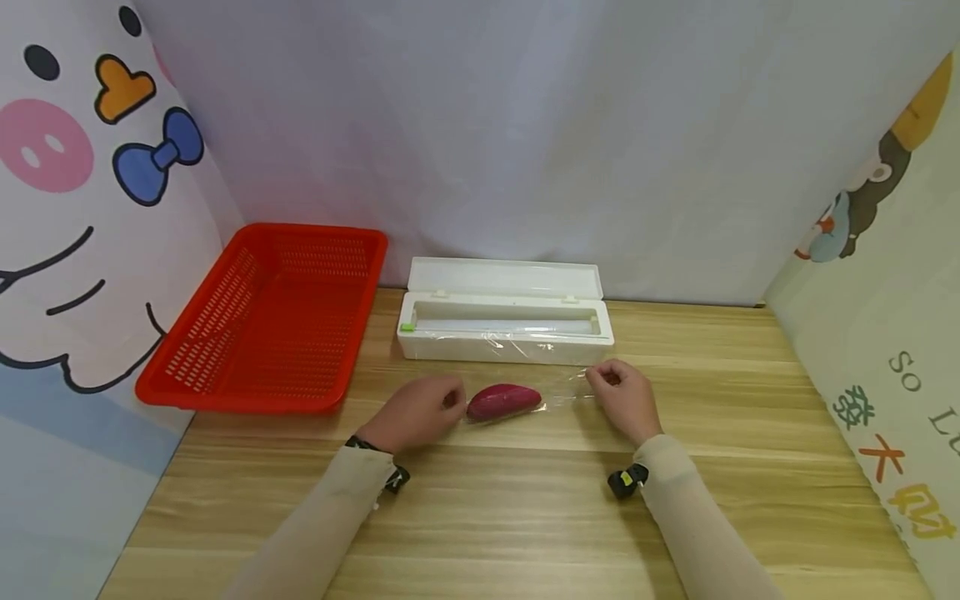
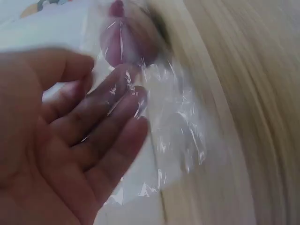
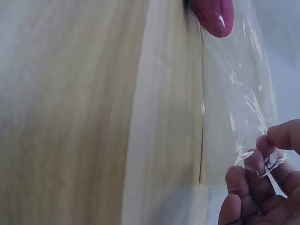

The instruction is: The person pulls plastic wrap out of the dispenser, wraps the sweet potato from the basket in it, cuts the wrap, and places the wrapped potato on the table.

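Observation:
A purple-red sweet potato (image 1: 504, 402) lies on the table under or within clear plastic wrap (image 1: 562, 390). To its left, my left hand (image 1: 417, 412) is close to its end. In the left wrist view the thumb and index finger (image 2: 77, 68) pinch the film's edge, and the other fingers spread loosely behind the film. On the right, my right hand (image 1: 624, 400) pinches the wrap's other end, which bunches at the fingertips (image 3: 255, 161). The film stretches between this hand and the sweet potato (image 3: 216, 16).
Behind the hands stands a white wrap dispenser box (image 1: 506, 348) with its lid (image 1: 506, 277) raised, a roll (image 1: 504, 326) inside and a green slider (image 1: 407, 327) at its left end. A red plastic basket (image 1: 330, 396) sits at the left. Fabric walls (image 1: 510, 150) border the wooden table (image 1: 510, 517).

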`<state>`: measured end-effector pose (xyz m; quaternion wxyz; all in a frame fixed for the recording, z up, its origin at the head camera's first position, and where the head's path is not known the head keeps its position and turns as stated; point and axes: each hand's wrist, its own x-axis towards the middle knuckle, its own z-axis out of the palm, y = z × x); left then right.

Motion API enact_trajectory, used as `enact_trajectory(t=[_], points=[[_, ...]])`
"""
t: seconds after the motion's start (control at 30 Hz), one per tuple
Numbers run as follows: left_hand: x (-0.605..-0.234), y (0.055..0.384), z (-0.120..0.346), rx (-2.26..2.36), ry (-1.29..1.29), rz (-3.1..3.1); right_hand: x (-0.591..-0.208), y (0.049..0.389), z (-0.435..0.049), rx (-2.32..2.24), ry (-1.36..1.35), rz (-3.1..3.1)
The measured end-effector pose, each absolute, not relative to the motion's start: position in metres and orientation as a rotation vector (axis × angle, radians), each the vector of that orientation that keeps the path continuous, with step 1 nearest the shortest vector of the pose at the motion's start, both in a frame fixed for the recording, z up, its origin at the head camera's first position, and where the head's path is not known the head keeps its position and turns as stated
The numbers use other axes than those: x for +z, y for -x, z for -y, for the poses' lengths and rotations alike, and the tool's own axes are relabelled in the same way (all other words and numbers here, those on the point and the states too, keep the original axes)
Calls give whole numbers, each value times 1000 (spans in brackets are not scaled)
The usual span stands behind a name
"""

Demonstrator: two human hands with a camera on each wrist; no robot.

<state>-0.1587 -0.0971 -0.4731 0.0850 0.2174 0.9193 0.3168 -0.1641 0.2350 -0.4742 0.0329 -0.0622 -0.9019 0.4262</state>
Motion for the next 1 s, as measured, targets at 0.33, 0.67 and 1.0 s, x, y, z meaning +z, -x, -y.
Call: enact_trajectory(t=[0.33, 0.67, 1.0], points=[[-487, 176, 89, 1484, -257, -2690, -485, 170, -235, 1393, 148, 2778], [-496, 183, 80, 1455, -138, -2822, -489, 171, -234, 1380, 202, 2820], [-500, 189, 81, 1330, 86, -2879, -492, 172, -231, 1345, 240, 2852]])
